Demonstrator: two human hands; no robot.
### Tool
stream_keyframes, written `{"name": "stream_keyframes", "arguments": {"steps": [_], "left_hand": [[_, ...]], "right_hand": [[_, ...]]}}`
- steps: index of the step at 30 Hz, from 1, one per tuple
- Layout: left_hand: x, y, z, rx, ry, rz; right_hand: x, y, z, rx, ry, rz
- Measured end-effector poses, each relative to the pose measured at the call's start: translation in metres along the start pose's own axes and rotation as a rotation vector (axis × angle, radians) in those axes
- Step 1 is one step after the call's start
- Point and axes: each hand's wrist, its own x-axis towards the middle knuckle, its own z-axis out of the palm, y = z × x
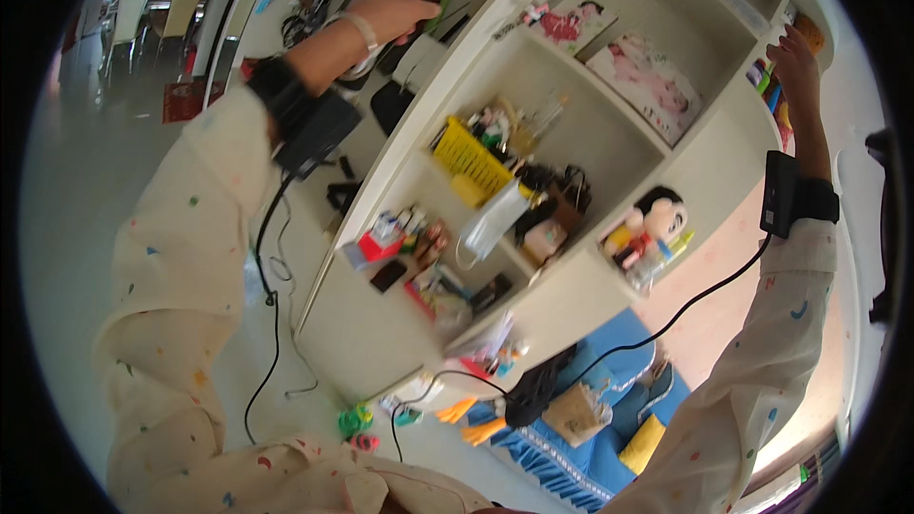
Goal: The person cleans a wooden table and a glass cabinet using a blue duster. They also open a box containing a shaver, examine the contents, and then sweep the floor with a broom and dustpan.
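My left hand (394,12) is raised at the upper left with its fingers curled; whether it holds anything cannot be made out. My right hand (794,64) is raised at the upper right, beside a rounded end shelf with colourful items (765,78); its grip is unclear. Between my arms stands a white shelf cabinet (385,178). Its compartments hold a yellow plastic basket (471,157), a light blue face mask (493,221), a dark phone-like object (388,276) and photo panels (646,82). A cartoon doll (653,225) sits in a side niche.
A blue sofa (585,435) bears a brown paper bag (577,412) and a yellow cushion (643,444). Toys, among them a green one (355,419), lie on the floor. Black cables (275,357) hang from devices on both wrists. Chairs (132,11) and a red mat (187,101) are at the upper left.
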Motion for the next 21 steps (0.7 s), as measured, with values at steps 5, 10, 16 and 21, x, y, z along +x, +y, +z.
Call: {"name": "stream_keyframes", "arguments": {"steps": [5,10,16,21], "left_hand": [[0.154,-0.006,0.061,0.601,0.089,0.058],[0.243,-0.031,0.110,0.787,-0.044,0.109],[0.300,-0.061,0.142,0.587,-0.181,0.178],[0.305,-0.073,0.152,0.566,-0.109,0.241]], "right_hand": [[0.084,0.027,0.073,-0.225,0.158,-0.107],[0.112,0.049,0.124,-0.427,0.293,-0.114],[0.155,0.056,0.139,-0.621,0.395,-0.145],[0.208,0.076,0.142,-0.828,0.178,-0.180]]}}
